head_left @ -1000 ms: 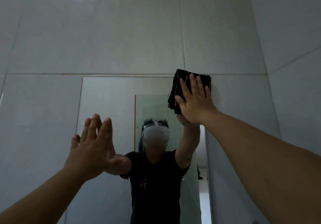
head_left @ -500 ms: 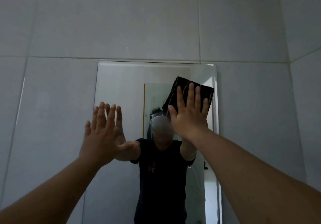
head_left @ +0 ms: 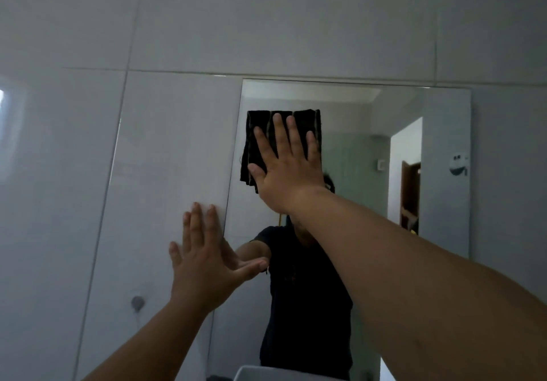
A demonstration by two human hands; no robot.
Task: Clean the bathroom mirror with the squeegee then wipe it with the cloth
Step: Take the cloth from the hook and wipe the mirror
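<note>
The bathroom mirror [head_left: 370, 114] hangs on a grey tiled wall. A folded black cloth [head_left: 260, 123] lies flat against the glass near its upper left. My right hand [head_left: 288, 170] presses the cloth to the mirror with a flat palm and spread fingers. Lower down, my left hand [head_left: 204, 259] rests flat on the wall tile at the mirror's left edge and holds nothing; its thumb reaches over the glass. The mirror reflects a person in a dark shirt. No squeegee is in view.
A white basin rim [head_left: 260, 373] shows at the bottom edge under the mirror. A small round hook [head_left: 137, 302] sits on the tile to the lower left. A smiley-face item [head_left: 458, 164] appears near the mirror's right edge. A doorway is reflected at right.
My right hand has slid the cloth from the mirror's top right corner across to its upper left. My left hand has shifted from the glass to the left edge. The view has turned.
</note>
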